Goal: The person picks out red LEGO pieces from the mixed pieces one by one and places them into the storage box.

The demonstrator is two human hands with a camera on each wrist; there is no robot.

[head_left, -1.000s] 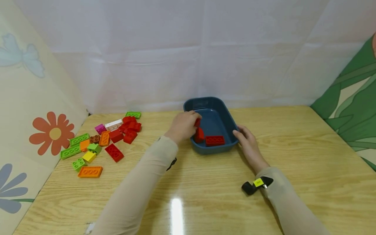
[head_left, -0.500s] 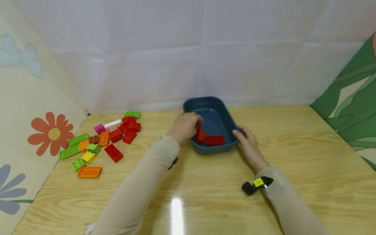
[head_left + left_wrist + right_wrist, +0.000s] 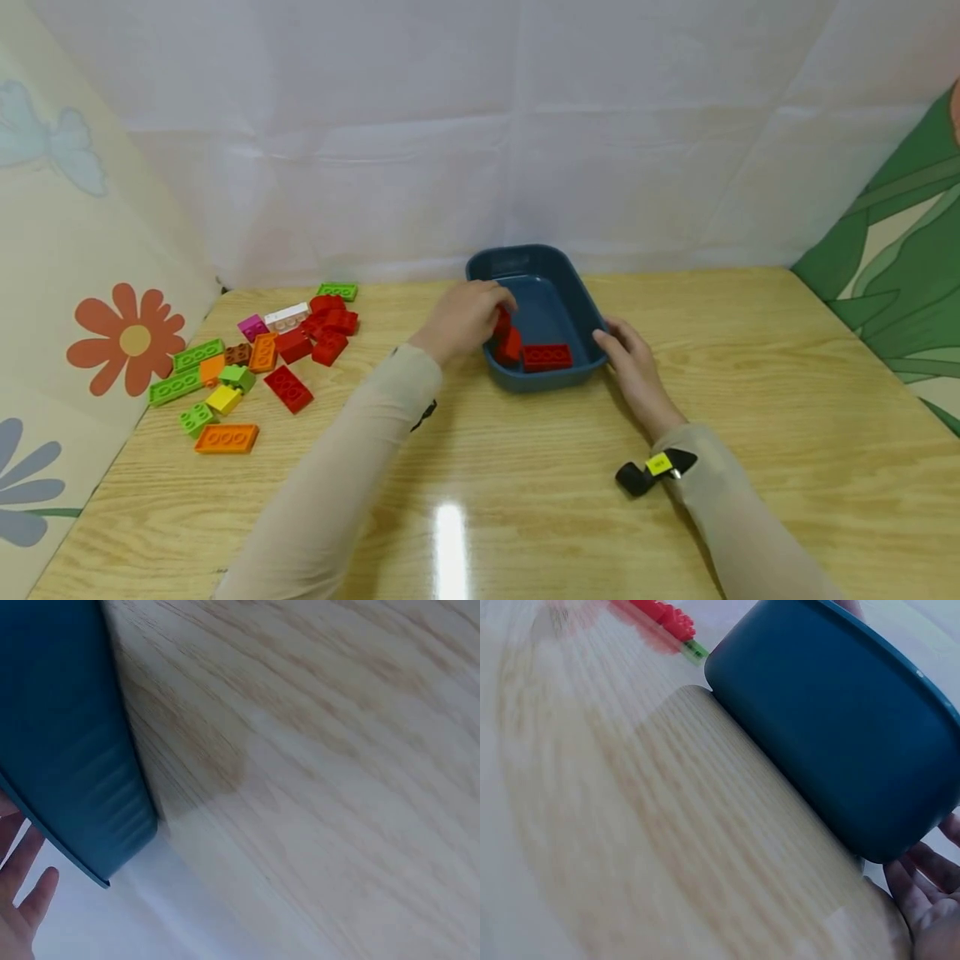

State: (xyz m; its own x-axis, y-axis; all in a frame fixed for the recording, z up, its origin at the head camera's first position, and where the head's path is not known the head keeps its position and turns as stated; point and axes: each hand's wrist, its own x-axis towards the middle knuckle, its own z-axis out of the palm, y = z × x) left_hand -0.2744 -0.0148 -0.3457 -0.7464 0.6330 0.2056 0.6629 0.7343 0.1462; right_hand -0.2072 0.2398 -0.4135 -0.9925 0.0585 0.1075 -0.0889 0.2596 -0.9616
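Note:
A blue plastic tub (image 3: 536, 385) stands at the table's back middle. Inside, along its near left side, lie a red brick (image 3: 510, 348) and a longer red brick (image 3: 547, 357). My left hand (image 3: 463, 317) reaches over the left rim, its fingers loosely bent above another red brick (image 3: 501, 323). In the left wrist view, the fingers of that hand (image 3: 22, 892) stand apart beside the tub's rim. My right hand (image 3: 633, 367) rests against the tub's near right corner; the right wrist view shows its fingers (image 3: 934, 866) touching the outer wall from below.
On the left of the wooden table (image 3: 525, 500) lies a loose spread of toy bricks: a red pile (image 3: 327, 325), a white brick (image 3: 287, 317), green ones (image 3: 176, 387) and an orange one (image 3: 227, 438). A white cloth (image 3: 375, 142) hangs behind, printed panels at both sides.
The red brick under my left fingers has come down onto the bricks in the tub, and that hand has drawn slightly left. My right hand stays at the tub's corner.

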